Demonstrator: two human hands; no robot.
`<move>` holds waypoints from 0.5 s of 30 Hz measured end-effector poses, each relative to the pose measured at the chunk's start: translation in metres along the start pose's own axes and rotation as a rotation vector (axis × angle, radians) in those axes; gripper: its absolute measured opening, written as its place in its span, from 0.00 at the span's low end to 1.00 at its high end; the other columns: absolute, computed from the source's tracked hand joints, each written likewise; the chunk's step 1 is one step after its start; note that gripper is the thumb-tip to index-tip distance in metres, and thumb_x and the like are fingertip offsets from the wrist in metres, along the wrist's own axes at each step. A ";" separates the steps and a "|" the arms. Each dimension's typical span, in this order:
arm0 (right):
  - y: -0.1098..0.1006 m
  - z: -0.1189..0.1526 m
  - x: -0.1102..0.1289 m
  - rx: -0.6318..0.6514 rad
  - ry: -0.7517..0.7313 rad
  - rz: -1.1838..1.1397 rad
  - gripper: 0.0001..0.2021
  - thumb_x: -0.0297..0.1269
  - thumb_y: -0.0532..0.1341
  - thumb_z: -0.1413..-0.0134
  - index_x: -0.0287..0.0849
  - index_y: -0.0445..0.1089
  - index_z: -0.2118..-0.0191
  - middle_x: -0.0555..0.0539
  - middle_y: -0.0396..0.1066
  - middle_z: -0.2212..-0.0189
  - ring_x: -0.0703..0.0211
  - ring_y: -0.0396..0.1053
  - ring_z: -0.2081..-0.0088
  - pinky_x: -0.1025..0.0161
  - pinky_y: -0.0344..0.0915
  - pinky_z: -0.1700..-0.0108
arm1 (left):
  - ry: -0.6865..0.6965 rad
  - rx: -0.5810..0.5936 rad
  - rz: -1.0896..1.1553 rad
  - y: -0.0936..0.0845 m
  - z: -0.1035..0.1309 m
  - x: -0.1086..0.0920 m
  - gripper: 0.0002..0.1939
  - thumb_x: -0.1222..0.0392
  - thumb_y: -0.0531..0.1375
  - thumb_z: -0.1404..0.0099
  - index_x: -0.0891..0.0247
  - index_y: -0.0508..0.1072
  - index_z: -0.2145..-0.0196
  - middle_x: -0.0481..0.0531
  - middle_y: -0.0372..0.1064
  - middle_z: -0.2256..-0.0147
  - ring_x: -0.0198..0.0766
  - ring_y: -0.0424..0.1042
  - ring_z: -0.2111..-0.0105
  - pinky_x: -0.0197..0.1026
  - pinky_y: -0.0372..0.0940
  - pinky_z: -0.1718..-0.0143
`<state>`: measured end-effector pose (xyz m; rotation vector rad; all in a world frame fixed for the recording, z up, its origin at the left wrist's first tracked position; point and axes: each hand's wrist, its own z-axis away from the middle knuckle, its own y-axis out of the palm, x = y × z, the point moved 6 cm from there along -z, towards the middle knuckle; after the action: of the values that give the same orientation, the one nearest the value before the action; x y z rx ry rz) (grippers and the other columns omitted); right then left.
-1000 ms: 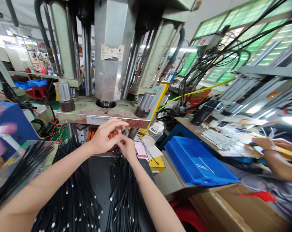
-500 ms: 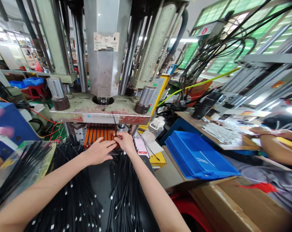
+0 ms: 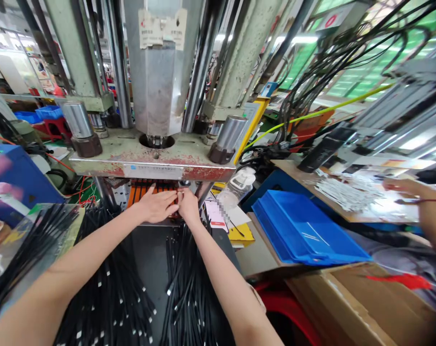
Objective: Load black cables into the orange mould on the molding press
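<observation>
An orange fixture block (image 3: pixel 135 193) with black cables lying across it sits under the press plate (image 3: pixel 153 161). My left hand (image 3: pixel 156 205) reaches over the front of the block, palm down, fingers stretched out toward the right. Beside it, my right hand (image 3: pixel 187 205) is closed in a pinch at the block's right end, its fingertips close to those of my left hand. Whatever the pinch holds is hidden. Below my forearms, a bundle of black cables (image 3: pixel 189 283) with pale metal tips hangs at the right, and a larger cable bundle (image 3: pixel 109 288) spreads at the left.
Stacked blue trays (image 3: pixel 304 230) stand at the right above a cardboard box (image 3: pixel 347 302). A phone (image 3: pixel 215 214) and a clear plastic jug (image 3: pixel 239 185) are beside the press. A co-worker's arm (image 3: pixel 430 206) reaches over white cables (image 3: pixel 351 192) at far right.
The view has shifted slightly. My left hand has moved in nearer my right hand, with its fingers still stretched. My right hand stays pinched at the block's right end.
</observation>
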<state>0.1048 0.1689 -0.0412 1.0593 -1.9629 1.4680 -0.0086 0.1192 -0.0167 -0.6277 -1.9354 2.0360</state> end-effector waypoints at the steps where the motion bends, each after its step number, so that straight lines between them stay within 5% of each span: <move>1: 0.002 0.003 -0.003 0.009 0.017 -0.016 0.11 0.30 0.52 0.43 0.39 0.70 0.59 0.42 0.74 0.64 0.56 0.71 0.63 0.60 0.62 0.55 | -0.036 0.036 0.010 -0.001 -0.011 0.008 0.29 0.47 0.37 0.28 0.61 0.54 0.35 0.55 0.49 0.34 0.47 0.51 0.35 0.64 0.29 0.36; 7: 0.014 0.013 -0.030 0.114 0.151 -0.226 0.08 0.42 0.61 0.54 0.43 0.65 0.71 0.55 0.64 0.79 0.61 0.63 0.76 0.65 0.59 0.69 | -0.219 0.004 0.091 -0.004 -0.067 0.052 0.27 0.50 0.43 0.29 0.59 0.57 0.36 0.55 0.58 0.38 0.49 0.56 0.38 0.51 0.45 0.36; 15: 0.018 0.014 -0.021 0.135 0.122 -0.329 0.15 0.50 0.60 0.54 0.43 0.64 0.72 0.56 0.60 0.83 0.65 0.57 0.80 0.68 0.56 0.76 | -0.243 -0.143 0.116 -0.011 -0.077 0.046 0.28 0.47 0.46 0.30 0.66 0.63 0.40 0.61 0.61 0.40 0.49 0.57 0.39 0.48 0.47 0.37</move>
<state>0.1041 0.1647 -0.0714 1.2506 -1.5371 1.4571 -0.0135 0.2097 -0.0130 -0.5583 -2.2471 2.1438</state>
